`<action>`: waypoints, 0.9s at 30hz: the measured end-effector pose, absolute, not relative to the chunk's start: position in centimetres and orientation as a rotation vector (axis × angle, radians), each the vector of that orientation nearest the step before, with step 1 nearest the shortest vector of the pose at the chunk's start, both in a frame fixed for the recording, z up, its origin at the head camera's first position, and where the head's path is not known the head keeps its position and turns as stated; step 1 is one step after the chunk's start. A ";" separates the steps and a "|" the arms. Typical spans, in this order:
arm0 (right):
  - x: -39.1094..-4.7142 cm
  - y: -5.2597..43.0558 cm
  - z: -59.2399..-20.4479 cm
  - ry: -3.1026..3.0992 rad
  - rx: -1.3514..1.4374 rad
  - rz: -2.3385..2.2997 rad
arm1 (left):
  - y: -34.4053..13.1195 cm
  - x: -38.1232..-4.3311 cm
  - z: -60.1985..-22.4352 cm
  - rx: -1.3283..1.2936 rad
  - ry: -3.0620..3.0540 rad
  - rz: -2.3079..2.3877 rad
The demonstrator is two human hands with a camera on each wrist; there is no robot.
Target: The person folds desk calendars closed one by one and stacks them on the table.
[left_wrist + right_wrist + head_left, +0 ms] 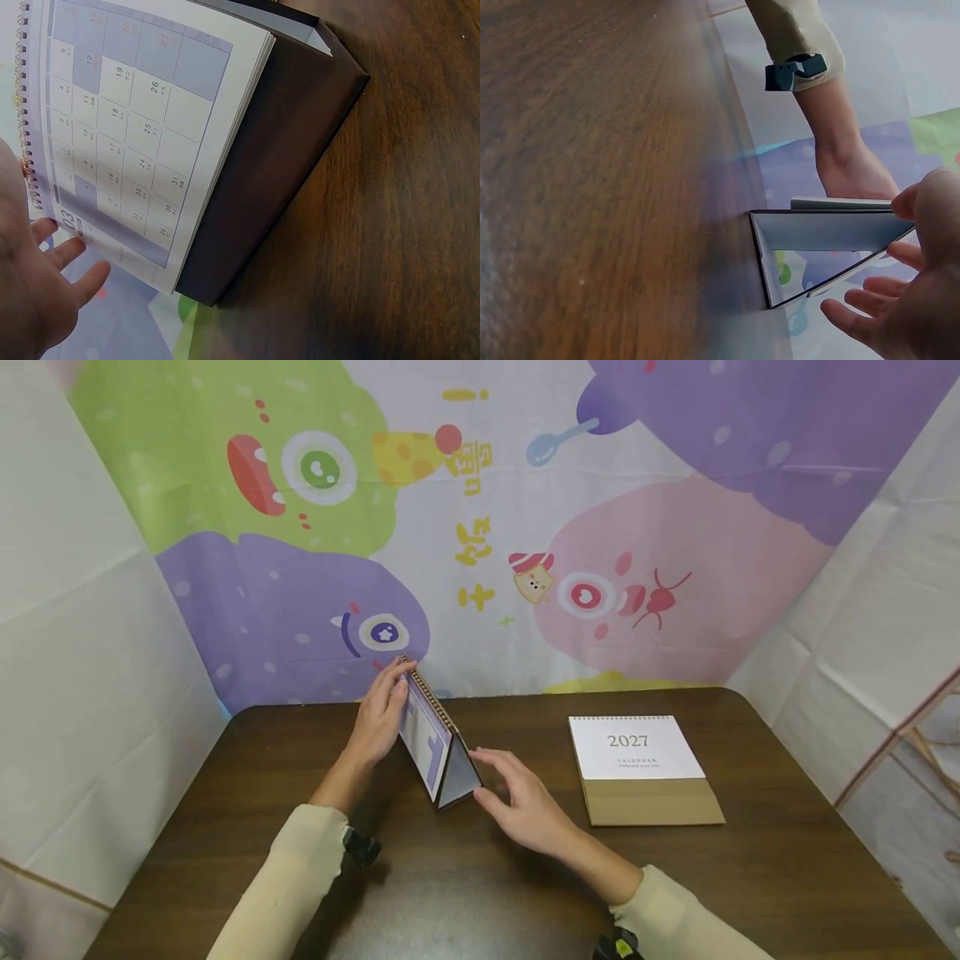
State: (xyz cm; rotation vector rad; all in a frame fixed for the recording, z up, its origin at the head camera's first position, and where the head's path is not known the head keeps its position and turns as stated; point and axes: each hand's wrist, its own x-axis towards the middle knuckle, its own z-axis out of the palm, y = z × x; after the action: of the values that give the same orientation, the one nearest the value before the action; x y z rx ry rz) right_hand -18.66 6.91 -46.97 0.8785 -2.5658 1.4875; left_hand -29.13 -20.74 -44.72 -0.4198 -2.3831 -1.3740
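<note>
A desk calendar [426, 739] with a dark triangular stand and spiral-bound top stands as a tent on the table, its open end facing me. Its month page [124, 127] shows a number grid with purple bands. My left hand [380, 714] is at the far end, fingertips at the spiral edge and page. Over in the left wrist view, the fingers [90, 283] are spread apart. My right hand [525, 797] is beside the near end, fingers relaxed, fingertips right at the stand's right panel. The right wrist view shows the hollow stand [761, 259] past my right fingers [847, 319].
A second desk calendar [637, 747], white with "2027" on a tan stand, sits to the right on the dark wooden table [465, 893]. Behind the table hangs a cartoon-printed cloth [480, 652]. White sheets [82, 610] form the sides.
</note>
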 end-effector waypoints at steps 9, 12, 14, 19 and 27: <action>-18.8 6.9 -46.9 -2.559 0.846 1.504 | -20.7 -29.1 -44.6 -0.416 -2.379 -1.386; -18.8 6.8 -46.8 -2.557 0.841 1.501 | -20.7 -29.1 -44.6 -0.412 -2.384 -1.378; -18.7 6.8 -46.6 -2.556 0.831 1.501 | -20.6 -29.1 -44.7 -0.409 -2.385 -1.371; -18.6 6.7 -46.5 -2.562 0.790 1.501 | -20.6 -29.2 -44.7 -0.406 -2.383 -1.371; -18.4 6.8 -46.9 -2.514 0.723 1.469 | -20.7 -29.3 -44.8 -0.401 -2.384 -1.368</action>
State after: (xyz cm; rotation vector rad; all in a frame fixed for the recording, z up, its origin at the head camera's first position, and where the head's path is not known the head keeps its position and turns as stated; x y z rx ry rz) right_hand -18.43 6.78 -46.88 0.7228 -2.5139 1.4688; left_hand -29.26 -20.66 -44.81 -0.4011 -2.3838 -1.3685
